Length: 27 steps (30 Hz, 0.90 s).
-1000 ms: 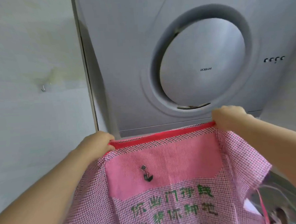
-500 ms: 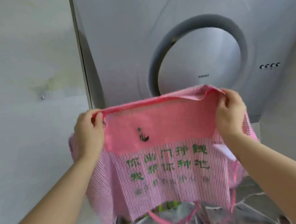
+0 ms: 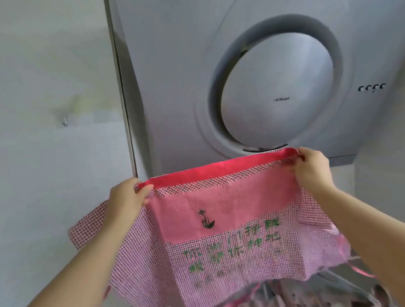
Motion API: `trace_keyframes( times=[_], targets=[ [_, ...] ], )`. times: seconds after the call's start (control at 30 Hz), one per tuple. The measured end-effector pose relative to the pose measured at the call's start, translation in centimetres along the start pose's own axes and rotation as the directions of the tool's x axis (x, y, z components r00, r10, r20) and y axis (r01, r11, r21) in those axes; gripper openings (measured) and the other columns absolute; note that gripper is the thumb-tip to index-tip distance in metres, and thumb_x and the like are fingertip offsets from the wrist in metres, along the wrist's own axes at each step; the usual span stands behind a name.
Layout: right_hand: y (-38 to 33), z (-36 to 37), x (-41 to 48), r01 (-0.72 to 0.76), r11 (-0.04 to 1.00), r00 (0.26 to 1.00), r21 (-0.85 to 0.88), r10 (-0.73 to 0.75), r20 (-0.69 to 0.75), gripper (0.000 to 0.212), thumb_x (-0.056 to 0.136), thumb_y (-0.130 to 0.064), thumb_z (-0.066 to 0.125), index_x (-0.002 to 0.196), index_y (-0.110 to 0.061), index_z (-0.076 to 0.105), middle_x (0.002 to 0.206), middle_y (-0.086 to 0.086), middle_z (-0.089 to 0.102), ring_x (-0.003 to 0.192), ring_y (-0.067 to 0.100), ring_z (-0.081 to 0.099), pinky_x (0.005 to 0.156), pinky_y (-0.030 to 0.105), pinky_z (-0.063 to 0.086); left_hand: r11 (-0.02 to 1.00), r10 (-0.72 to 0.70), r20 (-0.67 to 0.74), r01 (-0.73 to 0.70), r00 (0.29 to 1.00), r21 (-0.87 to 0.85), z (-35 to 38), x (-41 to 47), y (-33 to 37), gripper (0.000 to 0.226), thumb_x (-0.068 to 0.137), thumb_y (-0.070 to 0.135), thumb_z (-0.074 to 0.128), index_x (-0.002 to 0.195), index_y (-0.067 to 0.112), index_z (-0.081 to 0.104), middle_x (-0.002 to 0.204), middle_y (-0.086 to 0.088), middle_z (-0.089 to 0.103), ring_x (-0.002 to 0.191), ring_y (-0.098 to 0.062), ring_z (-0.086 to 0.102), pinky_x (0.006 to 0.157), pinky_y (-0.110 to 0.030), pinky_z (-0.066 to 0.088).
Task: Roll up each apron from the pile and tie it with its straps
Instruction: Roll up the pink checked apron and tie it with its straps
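Apron (image 3: 224, 223) hangs spread before the range hood (image 3: 168, 84). Left hand (image 3: 126, 200) and right hand (image 3: 312, 170) pinch its top corners, fingers (image 3: 145, 189) curled.

L hand (image 3: 126, 200) | R hand (image 3: 312, 168) | both bare | forearms (image 3: 69, 275) bare to frame edge

Pink checked apron (image 3: 225, 235), unrolled, hanging upright, green lettering

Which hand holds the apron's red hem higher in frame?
The right hand, pinching the red hem just below the hood's round disc; the left hand grips its end lower.
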State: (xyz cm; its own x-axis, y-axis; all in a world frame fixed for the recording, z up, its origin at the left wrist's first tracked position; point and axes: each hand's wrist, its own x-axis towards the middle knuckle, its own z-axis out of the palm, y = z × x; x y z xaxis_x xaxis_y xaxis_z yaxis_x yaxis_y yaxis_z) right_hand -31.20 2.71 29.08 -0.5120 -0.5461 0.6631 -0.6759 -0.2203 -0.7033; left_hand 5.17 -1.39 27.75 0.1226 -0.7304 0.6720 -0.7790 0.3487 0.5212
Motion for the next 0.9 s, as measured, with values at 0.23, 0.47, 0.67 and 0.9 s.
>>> trace_keyframes(
  times=[0.23,0.47,0.67,0.9],
  targets=[
    [0.6,-1.3,-2.3,0.149,0.979,0.984,-0.139,-0.161,-0.079,0.032,0.089,0.0,0.045,0.103,-0.009,0.072,0.099,0.014,0.071,0.092,0.032,0.062,0.072,0.028,0.038,0.998,-0.049,-0.022,0.048,0.999,-0.042,-0.3,-1.3,-1.3,0.013,0.094,0.016,0.058,0.082,0.011,0.061,0.063,-0.002,0.065,0.06,-0.013,0.065,0.061,-0.027,0.047],
    [-0.4,-4.7,-3.3,0.104,0.995,0.985,0.015,-0.1,-0.138,0.032,0.091,-0.002,0.045,0.106,-0.012,0.071,0.102,0.007,0.07,0.09,0.019,0.057,0.075,0.021,0.035,0.961,-0.079,-0.151,0.034,0.985,-0.275,-2.0,-3.1,2.3,0.021,0.1,0.017,0.046,0.087,0.01,0.06,0.073,-0.004,0.067,0.068,-0.016,0.066,0.067,-0.03,0.053],
    [0.1,-7.0,-4.3,0.172,0.98,0.976,-0.101,-0.183,-0.12,0.015,0.085,-0.002,0.055,0.085,0.002,0.069,0.084,0.018,0.066,0.08,0.034,0.058,0.064,0.03,0.028,0.993,0.095,-0.179,-0.105,0.979,-0.046,-3.9,-4.9,5.1,0.004,0.091,0.016,0.061,0.09,0.011,0.061,0.074,0.003,0.064,0.061,-0.007,0.057,0.056,-0.019,0.041],
    [0.1,-10.8,-5.8,0.043,0.997,0.988,0.067,-0.032,-0.15,0.018,0.093,-0.013,0.055,0.092,-0.003,0.069,0.078,-0.001,0.058,0.08,0.019,0.054,0.07,0.023,0.033,0.995,0.076,-0.11,-0.083,0.991,-0.063,-3.4,-6.9,6.4,0.022,0.093,0.014,0.058,0.072,0.012,0.059,0.057,-0.001,0.064,0.058,-0.013,0.064,0.062,-0.028,0.049]
  ],
)
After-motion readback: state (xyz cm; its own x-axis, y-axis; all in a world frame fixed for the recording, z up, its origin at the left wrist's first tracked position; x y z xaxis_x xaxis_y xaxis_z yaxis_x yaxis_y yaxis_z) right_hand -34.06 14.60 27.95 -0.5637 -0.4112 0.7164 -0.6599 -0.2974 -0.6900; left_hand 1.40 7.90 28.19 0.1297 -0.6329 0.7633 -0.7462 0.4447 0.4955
